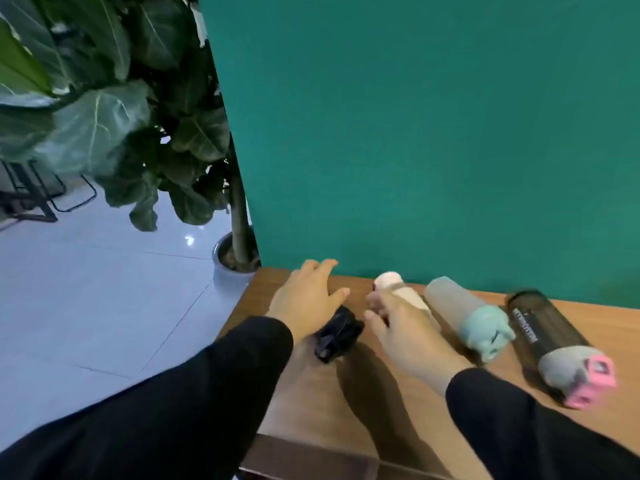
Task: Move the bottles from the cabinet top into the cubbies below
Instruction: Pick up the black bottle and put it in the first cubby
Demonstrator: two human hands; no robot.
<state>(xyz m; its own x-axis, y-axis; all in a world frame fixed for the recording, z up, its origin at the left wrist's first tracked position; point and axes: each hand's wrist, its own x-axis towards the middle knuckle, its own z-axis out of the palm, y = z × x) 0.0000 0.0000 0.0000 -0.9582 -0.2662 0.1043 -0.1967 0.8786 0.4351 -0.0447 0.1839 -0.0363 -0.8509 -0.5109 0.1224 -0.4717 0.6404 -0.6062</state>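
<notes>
wood-grain cabinet top [311, 393] carries four bottles lying on their sides against the green wall [415, 133]: the left hand [306, 299] rests spread-fingered over a black bottle [337, 334] near the left edge, not clenched. the right hand [398, 327] curls loosely onto the cream bottle [398, 289]; whether it grips is unclear. bare wood lies in front; the mint-capped bottle [467, 313] and pink-capped dark bottle [554, 344] lie right.

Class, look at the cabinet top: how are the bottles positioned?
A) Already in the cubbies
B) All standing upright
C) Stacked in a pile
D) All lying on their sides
D: the black bottle, cream bottle, mint-capped bottle and pink-capped bottle all lie flat on the cabinet top.
</notes>
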